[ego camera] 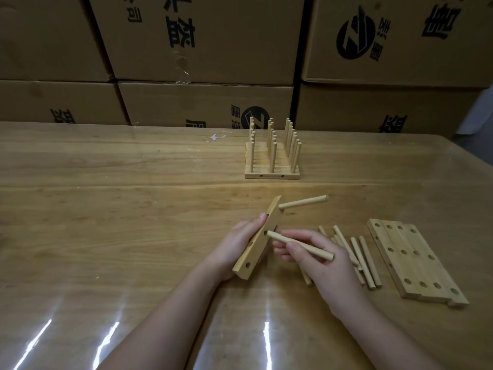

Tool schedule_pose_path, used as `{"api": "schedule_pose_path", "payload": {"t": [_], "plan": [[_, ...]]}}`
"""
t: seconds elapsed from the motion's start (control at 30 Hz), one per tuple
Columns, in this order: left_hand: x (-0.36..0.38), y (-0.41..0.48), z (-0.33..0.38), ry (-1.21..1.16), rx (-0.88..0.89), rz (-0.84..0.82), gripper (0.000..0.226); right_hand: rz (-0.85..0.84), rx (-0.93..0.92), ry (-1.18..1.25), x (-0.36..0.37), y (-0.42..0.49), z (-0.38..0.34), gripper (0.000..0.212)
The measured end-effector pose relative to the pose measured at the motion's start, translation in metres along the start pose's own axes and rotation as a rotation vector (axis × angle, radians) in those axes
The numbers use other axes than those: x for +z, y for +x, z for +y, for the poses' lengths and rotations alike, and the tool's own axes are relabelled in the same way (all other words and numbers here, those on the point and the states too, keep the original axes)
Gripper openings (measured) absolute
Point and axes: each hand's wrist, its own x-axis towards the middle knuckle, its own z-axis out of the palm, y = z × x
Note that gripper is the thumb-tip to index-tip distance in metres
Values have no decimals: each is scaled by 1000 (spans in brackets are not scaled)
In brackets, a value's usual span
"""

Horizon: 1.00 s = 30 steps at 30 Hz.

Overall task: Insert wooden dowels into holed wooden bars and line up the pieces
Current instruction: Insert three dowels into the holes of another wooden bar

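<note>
Forearms: both bare, rising from the bottom edge of the view towards the middle of the table.
Right hand (324,265): thumb and curled fingers pinch a wooden dowel (314,250), which lies slanted across the fingers.
Held dowel's tip: points left and meets a hole near the middle of the held bar (256,251); whether it has entered the hole cannot be told.
Left hand (232,249): grasps the bar from the left, thumb lying on its upper edge, fingers behind it.
Held bar: lifted off the table and tilted, far end higher than near end, with more holes showing along its lower half.
Seated dowel (304,202): already fitted near the bar's far end, sticking out to the right.
Loose dowels (362,260): a scattered heap on the table just right of the right hand, partly hidden by it.
Bare bars (410,263): several holed bars lying flat side by side, just right of the loose dowels.
Finished pieces (272,161): bars lined up further back, each with upright dowels, forming three rows of pegs.
Table (106,196): wooden, under a glossy clear covering with light glare near the front.
Cardboard boxes (213,49): stacked behind the table, printed with black characters and a round logo.
</note>
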Motion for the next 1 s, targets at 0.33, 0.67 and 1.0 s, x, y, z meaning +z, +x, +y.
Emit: {"api": "schedule_pose_path", "payload": {"t": [0.33, 0.67, 1.0], "plan": [[4, -3, 4, 147, -7, 43, 31, 3, 26, -29, 1, -1, 0, 18], [6, 0, 3, 200, 39, 33, 33, -2, 18, -92, -2, 0, 2, 17], [10, 0, 0, 221, 33, 75, 38, 6, 30, -67, -2, 1, 5, 16]]}}
